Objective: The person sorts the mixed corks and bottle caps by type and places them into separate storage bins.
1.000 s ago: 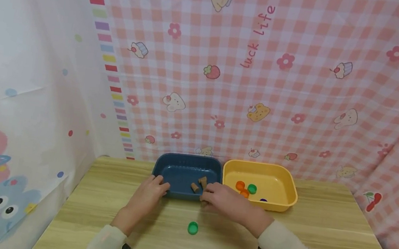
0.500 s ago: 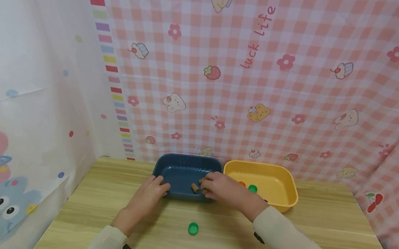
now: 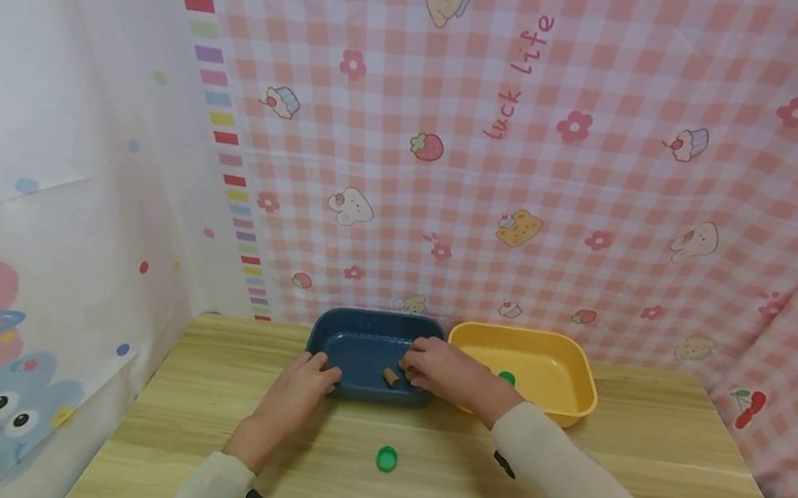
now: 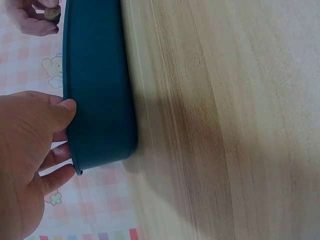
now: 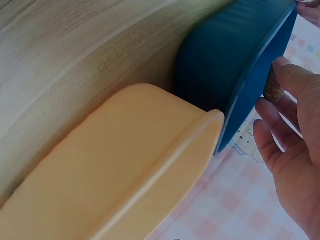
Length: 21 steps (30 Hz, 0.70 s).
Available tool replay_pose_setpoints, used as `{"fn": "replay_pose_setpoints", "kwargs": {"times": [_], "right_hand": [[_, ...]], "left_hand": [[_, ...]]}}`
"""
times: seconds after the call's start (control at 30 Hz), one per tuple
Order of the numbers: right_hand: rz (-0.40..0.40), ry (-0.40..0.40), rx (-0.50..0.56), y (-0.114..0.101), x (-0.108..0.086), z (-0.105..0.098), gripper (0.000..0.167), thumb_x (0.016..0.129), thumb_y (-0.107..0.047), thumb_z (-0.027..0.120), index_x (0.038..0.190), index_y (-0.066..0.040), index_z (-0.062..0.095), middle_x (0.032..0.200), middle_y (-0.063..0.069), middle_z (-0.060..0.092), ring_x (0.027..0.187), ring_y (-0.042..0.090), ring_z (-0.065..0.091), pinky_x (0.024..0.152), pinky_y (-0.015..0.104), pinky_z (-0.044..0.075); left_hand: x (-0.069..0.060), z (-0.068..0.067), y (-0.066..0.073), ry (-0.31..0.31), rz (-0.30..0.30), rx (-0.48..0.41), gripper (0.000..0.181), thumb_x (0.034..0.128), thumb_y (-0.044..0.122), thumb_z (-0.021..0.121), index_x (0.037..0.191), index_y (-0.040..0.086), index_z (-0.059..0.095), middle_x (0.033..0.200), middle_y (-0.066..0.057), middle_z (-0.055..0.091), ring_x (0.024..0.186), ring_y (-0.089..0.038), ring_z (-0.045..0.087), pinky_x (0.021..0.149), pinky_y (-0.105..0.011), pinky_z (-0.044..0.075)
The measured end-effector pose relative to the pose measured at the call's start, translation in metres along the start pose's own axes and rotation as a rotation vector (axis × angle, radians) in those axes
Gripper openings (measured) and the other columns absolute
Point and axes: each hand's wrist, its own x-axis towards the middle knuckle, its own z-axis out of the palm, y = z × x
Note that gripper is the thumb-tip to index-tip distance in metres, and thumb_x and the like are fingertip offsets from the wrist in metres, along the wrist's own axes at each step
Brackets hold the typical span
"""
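Observation:
My left hand point(image 3: 297, 391) pinches the rim of a dark blue tray point(image 3: 358, 353) at its front left corner. The left wrist view shows the thumb on the outer wall point(image 4: 100, 90) and the fingers behind the rim. Over the tray's right side, my right hand point(image 3: 445, 370) holds a brown cork point(image 5: 273, 87) between thumb and fingers. Another cork point(image 3: 391, 378) lies on the tray floor, just left of that hand. Whether more corks lie under the right hand is hidden. A green bottle cap point(image 3: 386, 459) rests on the table in front of the tray.
A yellow tray point(image 3: 552, 378) stands against the blue one's right side. A green cap point(image 3: 506, 378) shows inside it; my right hand and wrist cover its left front part. Behind both trays hangs a pink checked cloth point(image 3: 383, 255).
My right hand has moved from the blue tray's front right rim inward, a little away from me, and now covers the cork at the right. My left hand has stayed in place.

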Motion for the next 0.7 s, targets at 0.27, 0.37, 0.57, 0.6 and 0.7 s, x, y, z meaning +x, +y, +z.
{"fn": "replay_pose_setpoints", "kwargs": {"times": [0.27, 0.37, 0.57, 0.6, 0.7], "right_hand": [[0.028, -0.022, 0.021, 0.004, 0.007, 0.006, 0.021, 0.095, -0.013, 0.074, 0.115, -0.007, 0.074, 0.107, 0.006, 0.068, 0.098, 0.021, 0.064, 0.089, 0.030, 0.056], [0.047, -0.046, 0.040, 0.006, 0.009, 0.007, 0.022, 0.095, -0.012, 0.074, 0.117, -0.007, 0.074, 0.110, 0.007, 0.068, 0.101, 0.022, 0.065, 0.090, 0.031, 0.056], [0.069, -0.081, 0.059, 0.010, 0.015, 0.011, 0.022, 0.095, -0.012, 0.075, 0.116, -0.006, 0.073, 0.108, 0.007, 0.068, 0.100, 0.022, 0.065, 0.089, 0.030, 0.056], [0.073, -0.086, 0.060, 0.010, 0.016, 0.011, 0.022, 0.095, -0.012, 0.075, 0.116, -0.007, 0.073, 0.108, 0.007, 0.068, 0.100, 0.022, 0.065, 0.089, 0.030, 0.056], [0.092, -0.108, 0.054, 0.010, 0.017, 0.012, 0.022, 0.095, -0.012, 0.075, 0.116, -0.007, 0.073, 0.108, 0.006, 0.068, 0.100, 0.022, 0.065, 0.090, 0.031, 0.055]], "left_hand": [[0.000, 0.001, 0.000, -0.003, -0.003, -0.013, 0.010, 0.0875, 0.013, 0.081, 0.088, 0.012, 0.071, 0.079, -0.004, 0.055, 0.068, -0.022, 0.046, 0.066, -0.034, 0.041], [0.000, 0.001, 0.000, -0.001, -0.006, -0.012, 0.011, 0.0870, 0.013, 0.082, 0.088, 0.013, 0.071, 0.079, -0.004, 0.054, 0.068, -0.022, 0.046, 0.065, -0.033, 0.041], [-0.001, -0.002, 0.001, 0.018, -0.006, -0.017, 0.013, 0.0853, 0.012, 0.083, 0.086, 0.014, 0.070, 0.078, -0.004, 0.054, 0.067, -0.022, 0.045, 0.065, -0.034, 0.041], [-0.001, -0.002, 0.001, 0.021, -0.006, -0.016, 0.014, 0.0848, 0.012, 0.083, 0.086, 0.014, 0.070, 0.078, -0.003, 0.054, 0.067, -0.022, 0.045, 0.065, -0.033, 0.041], [0.000, 0.000, 0.001, 0.021, -0.004, -0.027, 0.012, 0.0856, 0.012, 0.082, 0.087, 0.013, 0.071, 0.077, -0.003, 0.053, 0.066, -0.021, 0.043, 0.065, -0.033, 0.040]]}}
